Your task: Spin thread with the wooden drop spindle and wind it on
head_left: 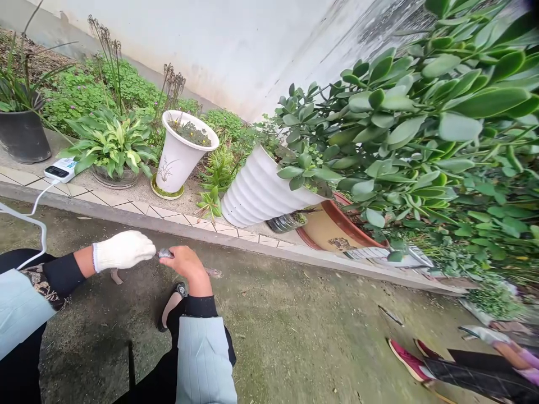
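At the far left, a black pot (23, 137) stood on the ground behind a tiled ledge (138, 207), with a white device (62, 170) just beside it, a white cable (42, 193) running from it. Next came a low leafy plant (113, 146). Below the ledge, the left hand (125, 250), in a white glove, had its fingers drawn together; whether they gripped anything I could not tell. Just beside its fingertips, the grey, ridged end of a slim tool (165, 253) poked out of the bare right hand (185, 262), which was closed around it. Above stood a tapered white pot (176, 163), then a tilted-looking ribbed planter (261, 191) and a tan pot (326, 227). At the far right were another person's red shoes (406, 359) and gloved hand (484, 334).
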`<action>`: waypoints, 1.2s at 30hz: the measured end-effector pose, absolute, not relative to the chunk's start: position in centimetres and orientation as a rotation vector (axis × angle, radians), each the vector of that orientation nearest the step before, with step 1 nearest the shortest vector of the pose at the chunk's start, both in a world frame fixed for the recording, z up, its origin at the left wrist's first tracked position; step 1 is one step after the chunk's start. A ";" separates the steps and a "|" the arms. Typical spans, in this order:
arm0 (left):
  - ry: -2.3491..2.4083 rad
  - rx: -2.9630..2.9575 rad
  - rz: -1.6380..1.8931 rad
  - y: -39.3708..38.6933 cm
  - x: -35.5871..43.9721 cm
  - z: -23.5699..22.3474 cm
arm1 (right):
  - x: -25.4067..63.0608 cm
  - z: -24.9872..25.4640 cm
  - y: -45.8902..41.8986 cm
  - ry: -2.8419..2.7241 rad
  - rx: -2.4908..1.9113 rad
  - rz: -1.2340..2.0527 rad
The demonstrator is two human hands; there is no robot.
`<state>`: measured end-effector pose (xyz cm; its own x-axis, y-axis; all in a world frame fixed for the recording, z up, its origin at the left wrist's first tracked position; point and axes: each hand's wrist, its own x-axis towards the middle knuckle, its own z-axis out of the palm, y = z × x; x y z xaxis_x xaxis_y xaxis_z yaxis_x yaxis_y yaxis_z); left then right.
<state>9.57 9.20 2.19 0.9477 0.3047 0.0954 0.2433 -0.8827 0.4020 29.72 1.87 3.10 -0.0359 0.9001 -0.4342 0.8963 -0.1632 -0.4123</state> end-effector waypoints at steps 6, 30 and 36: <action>0.351 2.188 0.172 8.6 9.9 4.4 | 29.1 4.9 1.5 -2.073 -1.502 1.959; 0.418 2.721 0.227 8.2 9.6 2.2 | 30.9 3.4 2.6 -1.604 -2.174 0.875; 0.253 2.811 0.332 8.2 9.3 2.3 | 29.4 3.9 2.2 -2.134 -1.783 1.899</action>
